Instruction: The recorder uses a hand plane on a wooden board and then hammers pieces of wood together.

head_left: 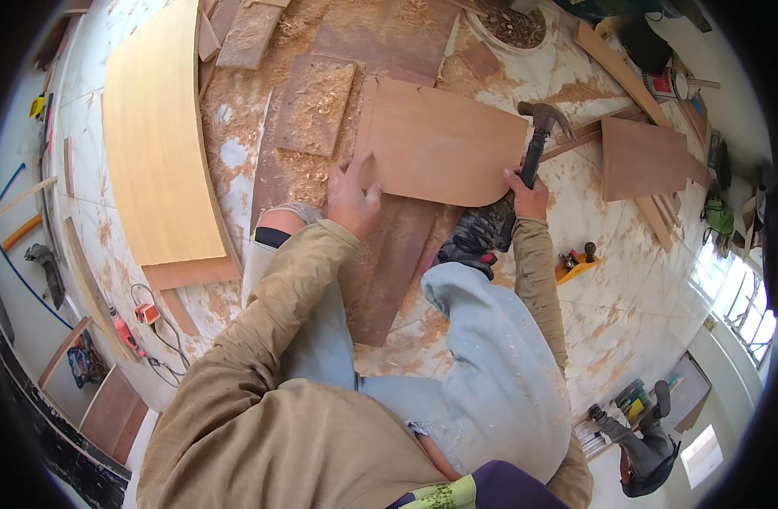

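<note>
A flat brown plywood board (444,140) with one rounded corner lies in front of me. Its near left corner is gripped by my left hand (353,202), the fingertips at the edge and partly hidden. At the board's right end, my right hand (529,197) is closed round the handle of a claw hammer (537,140). The hammer stands head up, and the thumb of that hand rests against the board's edge. Beneath the plywood, a long darker board (389,263) runs toward me between my legs.
A pale yellow panel (156,127) lies at the left. Shavings cover a small wooden block (317,103) beside the plywood. A yellow hand plane (577,262) rests on the floor at right. Offcuts (645,159) and a can (666,84) are farther right; a red power tool (126,332) lies left.
</note>
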{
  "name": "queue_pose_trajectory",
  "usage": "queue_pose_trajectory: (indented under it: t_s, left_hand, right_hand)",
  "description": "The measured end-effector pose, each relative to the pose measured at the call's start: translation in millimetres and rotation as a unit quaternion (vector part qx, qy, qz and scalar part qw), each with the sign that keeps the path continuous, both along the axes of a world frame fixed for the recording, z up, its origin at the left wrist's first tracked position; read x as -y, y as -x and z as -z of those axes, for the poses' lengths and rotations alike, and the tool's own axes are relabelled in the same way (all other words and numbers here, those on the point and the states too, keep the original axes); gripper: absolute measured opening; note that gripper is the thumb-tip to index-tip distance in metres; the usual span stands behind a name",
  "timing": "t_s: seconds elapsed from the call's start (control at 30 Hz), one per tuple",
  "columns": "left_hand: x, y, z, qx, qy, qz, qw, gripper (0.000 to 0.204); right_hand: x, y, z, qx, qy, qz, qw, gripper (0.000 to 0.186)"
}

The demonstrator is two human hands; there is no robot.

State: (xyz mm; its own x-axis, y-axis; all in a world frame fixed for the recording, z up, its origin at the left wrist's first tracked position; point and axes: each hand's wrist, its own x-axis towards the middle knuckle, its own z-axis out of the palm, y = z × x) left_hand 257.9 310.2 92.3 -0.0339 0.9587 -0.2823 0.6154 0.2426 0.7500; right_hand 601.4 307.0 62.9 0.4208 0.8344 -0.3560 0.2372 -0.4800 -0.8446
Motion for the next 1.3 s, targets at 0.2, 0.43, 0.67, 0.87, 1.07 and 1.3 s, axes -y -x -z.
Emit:
queue_pose_trajectory:
  t_s: [0.2,0.43,0.67,0.87,1.07,1.3]
  left_hand:
    - [-56,36,-59,0.313,0.019,0.032,0.949,0.061]
    - [-204,26,-46,0.12,-0.18,0.159,0.963,0.042]
    - [-240,26,-24,0.142,-0.15,0.164,0.965,0.041]
    - [-237,27,-22,0.16,-0.223,0.21,0.939,0.039]
    - [-238,23,-35,0.057,-0.198,0.23,0.951,0.049]
    - [-218,19,-39,0.255,-0.126,0.225,0.932,0.075]
  right_hand:
    - [-35,-13,-68,-0.182,0.047,0.078,0.979,0.041]
    - [-134,-41,-84,-0.218,0.05,0.007,0.975,0.06]
    - [-143,-39,-89,-0.145,0.108,-0.015,0.983,0.071]
    - [-132,-47,-89,-0.126,0.122,-0.034,0.984,0.073]
    - [-139,-49,-84,-0.093,0.118,-0.008,0.989,0.068]
    - [-134,-70,-104,-0.033,0.183,-0.189,0.964,0.059]
